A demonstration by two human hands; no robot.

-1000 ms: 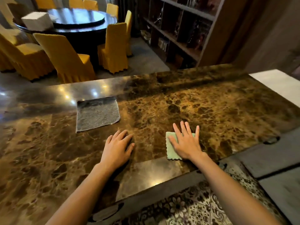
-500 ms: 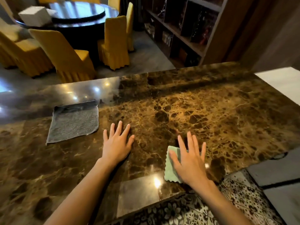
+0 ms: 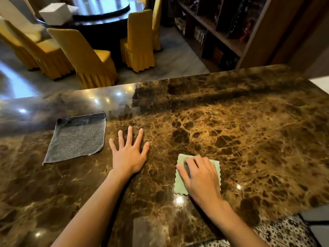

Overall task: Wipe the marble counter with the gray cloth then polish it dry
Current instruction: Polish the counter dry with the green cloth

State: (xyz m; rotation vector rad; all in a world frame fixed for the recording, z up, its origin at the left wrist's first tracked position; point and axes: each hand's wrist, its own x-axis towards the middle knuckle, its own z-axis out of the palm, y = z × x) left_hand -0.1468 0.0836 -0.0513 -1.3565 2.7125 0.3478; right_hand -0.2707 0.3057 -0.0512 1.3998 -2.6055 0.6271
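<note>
A glossy brown marble counter (image 3: 240, 132) fills the lower view. The gray cloth (image 3: 76, 138) lies flat on it at the left, untouched. My left hand (image 3: 129, 154) rests palm down on the bare marble just right of that cloth, fingers spread. My right hand (image 3: 201, 177) sits on a small pale green cloth (image 3: 179, 184) with scalloped edges, fingers curled and bunching its top. The green cloth lies near the counter's front edge.
Beyond the counter's far edge stand yellow covered chairs (image 3: 89, 57) around a dark round table (image 3: 99, 13) with a white box (image 3: 55, 13) on it. A wooden bookshelf (image 3: 222, 27) is at the back right. Patterned floor (image 3: 284, 232) shows at the lower right.
My right hand has gone from flat with spread fingers to curled on the green cloth. My left hand has spread wider. The view has shifted, so the gray cloth sits closer to my left hand.
</note>
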